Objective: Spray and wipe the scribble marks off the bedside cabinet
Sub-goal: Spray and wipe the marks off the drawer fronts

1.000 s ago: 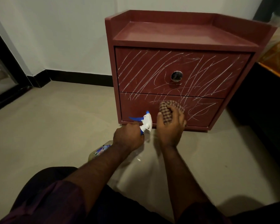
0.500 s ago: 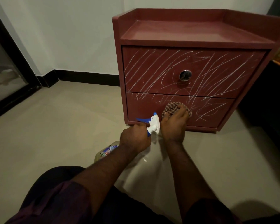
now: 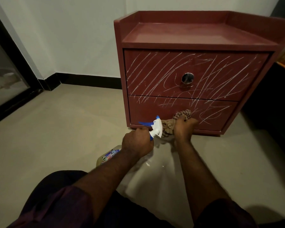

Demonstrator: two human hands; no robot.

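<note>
The red-brown bedside cabinet [image 3: 201, 35] stands on the floor against the wall. White scribble marks [image 3: 155, 71] cover its upper drawer and the top and right of the lower drawer [image 3: 148, 111]. My right hand [image 3: 183, 129] grips a checked cloth [image 3: 183, 115] and holds it against the lower drawer's bottom middle. My left hand [image 3: 136, 142] grips the neck of a spray bottle [image 3: 155, 127] with a white and blue trigger head, just left of the cloth; the bottle's clear body [image 3: 108, 156] shows under my forearm.
A round metal knob [image 3: 187, 78] sits on the upper drawer. Dark furniture [image 3: 273, 102] stands close on the cabinet's right. A black-framed glass door [image 3: 5, 83] is at the left, with bare tiled floor [image 3: 64, 129] between. My knees are at the bottom.
My right hand has moved the cloth down across the lower drawer towards its bottom edge. The left hand with the bottle has stayed beside it. The camera drew a little closer.
</note>
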